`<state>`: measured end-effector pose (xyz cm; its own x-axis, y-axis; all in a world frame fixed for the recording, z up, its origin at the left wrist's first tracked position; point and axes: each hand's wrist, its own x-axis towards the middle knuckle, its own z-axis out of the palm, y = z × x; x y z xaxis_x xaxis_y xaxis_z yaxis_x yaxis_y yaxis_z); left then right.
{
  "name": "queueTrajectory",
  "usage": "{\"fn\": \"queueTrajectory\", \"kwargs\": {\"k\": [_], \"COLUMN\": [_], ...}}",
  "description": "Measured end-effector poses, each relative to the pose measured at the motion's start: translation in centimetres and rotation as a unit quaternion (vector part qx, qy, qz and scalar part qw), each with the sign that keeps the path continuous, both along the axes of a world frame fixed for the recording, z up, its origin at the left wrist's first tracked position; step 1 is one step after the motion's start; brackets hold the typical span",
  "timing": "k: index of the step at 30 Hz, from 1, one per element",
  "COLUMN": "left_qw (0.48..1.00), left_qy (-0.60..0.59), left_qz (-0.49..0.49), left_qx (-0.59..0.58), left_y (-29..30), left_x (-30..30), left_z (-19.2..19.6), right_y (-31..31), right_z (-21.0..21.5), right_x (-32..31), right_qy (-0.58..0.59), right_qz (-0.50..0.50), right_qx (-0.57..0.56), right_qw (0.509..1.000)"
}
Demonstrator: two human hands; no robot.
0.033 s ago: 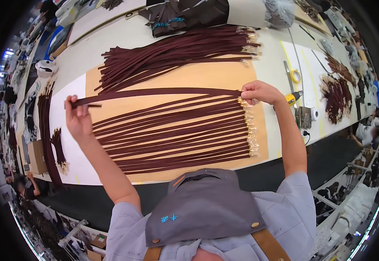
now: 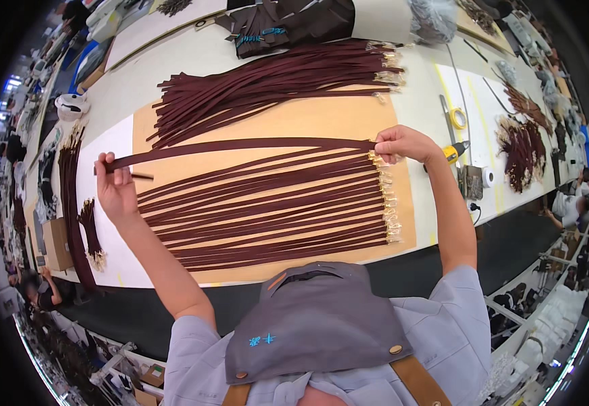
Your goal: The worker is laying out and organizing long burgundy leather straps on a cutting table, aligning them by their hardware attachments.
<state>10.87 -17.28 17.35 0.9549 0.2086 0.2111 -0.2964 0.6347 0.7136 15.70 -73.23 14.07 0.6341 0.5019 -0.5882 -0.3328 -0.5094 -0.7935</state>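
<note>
A long, flat dark maroon strap [image 2: 240, 144] stretches across the work surface between my two hands. My left hand [image 2: 117, 188] pinches its left end, and a short dark end sticks out beside the fingers. At the strap's right end, my right hand [image 2: 406, 144] has thumb and fingers closed on it. Below lies a row of similar straps [image 2: 274, 210], side by side on a tan sheet [image 2: 294, 122]. Their right ends carry gold-coloured metal fittings in clear wrapping [image 2: 390, 203]. Beyond the held strap is a loose heap of more maroon straps [image 2: 267, 81].
Dark bags [image 2: 294, 24] lie at the far edge. On the right are a yellow tape roll [image 2: 458, 118], a yellow tool [image 2: 454, 153] and a bundle of straps [image 2: 521, 152]. More strap bundles [image 2: 71, 203] and a cardboard box [image 2: 56, 243] stand left.
My left hand has shifted slightly left with its end of the strap. The left parts of the straps lying below have moved a little left too. My right hand stays in place.
</note>
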Motion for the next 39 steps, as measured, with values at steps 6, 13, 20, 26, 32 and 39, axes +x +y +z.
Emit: {"fn": "queueTrajectory", "kwargs": {"k": [6, 13, 20, 26, 32, 39], "left_qw": [0.978, 0.969, 0.908, 0.842, 0.833, 0.813], "left_qy": [0.193, 0.246, 0.373, 0.457, 0.495, 0.537], "left_qz": [0.042, 0.032, 0.090, 0.113, 0.113, 0.124], "left_qx": [0.064, 0.010, 0.169, 0.264, 0.219, 0.189], "left_y": [5.4, 6.6, 8.3, 10.8, 13.5, 12.3], "left_x": [-4.6, -7.4, -4.7, -1.3, 0.1, 3.0], "left_z": [-2.6, -7.3, -10.4, -19.0, -26.0, -31.0], "right_y": [-0.5, -2.3, -3.1, -4.5, -3.9, -4.3], "right_z": [-1.9, -5.1, -6.8, -17.4, -23.9, -27.2], "right_x": [-1.4, -1.7, 0.9, 6.7, 9.5, 10.3], "right_qy": [-0.108, -0.037, -0.057, -0.112, -0.164, -0.151], "right_qz": [-0.015, -0.194, -0.023, 0.039, 0.002, 0.003], "right_qx": [-0.100, 0.060, -0.094, -0.213, -0.260, -0.296], "right_qw": [0.989, 0.979, 0.994, 0.970, 0.952, 0.943]}}
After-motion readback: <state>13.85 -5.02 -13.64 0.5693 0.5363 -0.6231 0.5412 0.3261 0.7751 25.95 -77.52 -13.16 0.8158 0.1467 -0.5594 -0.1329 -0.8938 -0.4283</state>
